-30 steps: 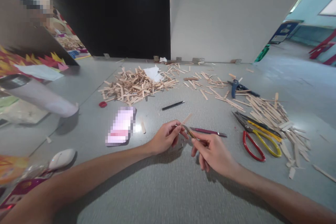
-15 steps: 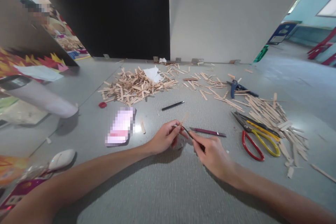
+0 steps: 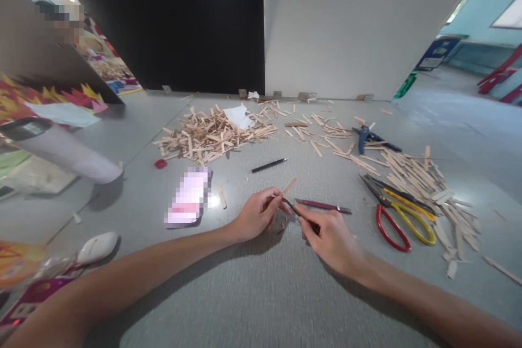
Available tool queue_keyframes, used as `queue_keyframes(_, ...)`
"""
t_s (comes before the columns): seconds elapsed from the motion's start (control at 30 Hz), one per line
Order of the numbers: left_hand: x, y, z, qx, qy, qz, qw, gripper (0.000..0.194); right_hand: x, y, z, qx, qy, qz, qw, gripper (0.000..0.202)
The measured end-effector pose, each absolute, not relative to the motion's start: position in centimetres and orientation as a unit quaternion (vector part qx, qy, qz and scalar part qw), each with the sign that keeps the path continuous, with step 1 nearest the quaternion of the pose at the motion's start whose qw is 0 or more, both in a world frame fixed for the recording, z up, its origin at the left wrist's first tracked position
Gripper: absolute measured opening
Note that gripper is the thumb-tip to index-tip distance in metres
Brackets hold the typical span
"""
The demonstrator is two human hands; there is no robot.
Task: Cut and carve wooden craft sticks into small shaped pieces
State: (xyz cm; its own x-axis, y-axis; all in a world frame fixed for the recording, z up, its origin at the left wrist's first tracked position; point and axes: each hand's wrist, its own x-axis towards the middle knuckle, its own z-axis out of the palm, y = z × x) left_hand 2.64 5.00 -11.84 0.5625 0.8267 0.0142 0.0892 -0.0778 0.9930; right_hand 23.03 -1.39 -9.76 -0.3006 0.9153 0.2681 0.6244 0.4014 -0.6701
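Note:
My left hand [image 3: 258, 214] pinches a thin flat wooden stick [image 3: 290, 186], whose pale end sticks out beyond the fingertips. In my right hand [image 3: 328, 234] is a slim dark tool [image 3: 292, 206]; its narrow end meets the stick at my left fingertips, and the rest is hidden in the fist, so its kind cannot be told. Just beyond my right fingers lies a dark red craft knife [image 3: 324, 205]. A black pen-like tool [image 3: 269, 165] rests farther off. Left of my left hand are a loose wooden stick [image 3: 222, 196] and a blurred-out phone [image 3: 188, 196].
Behind lies a heap of wooden pieces [image 3: 204, 136] with white paper [image 3: 238, 117]. Blue-handled pliers [image 3: 367, 138], red-and-yellow-handled snips [image 3: 393, 217] and more sticks [image 3: 420, 174] lie right. A bottle [image 3: 69, 152] and white mouse [image 3: 98, 247] are left; upright panels [image 3: 326, 27] stand behind.
The stick's pale end, blurred before, now shows sharply and points slightly more to the right. Both hands keep nearly the same place and grip.

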Motion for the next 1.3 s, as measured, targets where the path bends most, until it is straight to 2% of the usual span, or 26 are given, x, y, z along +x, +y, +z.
queue_keyframes(0.5, 2.5, 4.8, -11.8, 0.691, 0.356, 0.316, 0.543, 0.047, 23.0, -1.2, -9.3, -0.502, -0.765, 0.257, 0.311, 0.038)
queue_keyframes(0.83, 2.3, 5.1, -12.0, 0.674, 0.339, 0.308, 0.579, 0.061, 23.5, -0.7, -8.7, -0.496, -0.732, 0.384, 0.265, 0.039)
queue_keyframes(1.03, 2.3, 5.5, -11.9, 0.653, 0.333, 0.298, 0.612, 0.062, 24.6, 0.2, -9.3, -0.478, -0.799, 0.266, 0.248, 0.037)
queue_keyframes(1.2, 2.4, 5.5, -11.7, 0.649, 0.335, 0.296, 0.615, 0.06, 25.4, 0.4, -9.6, -0.451, -0.872, 0.114, 0.155, 0.038)
queue_keyframes(1.3, 2.4, 5.5, -11.6, 0.653, 0.337, 0.294, 0.611, 0.058, 26.0, 0.4, -9.6, -0.429, -0.897, 0.035, 0.097, 0.053)
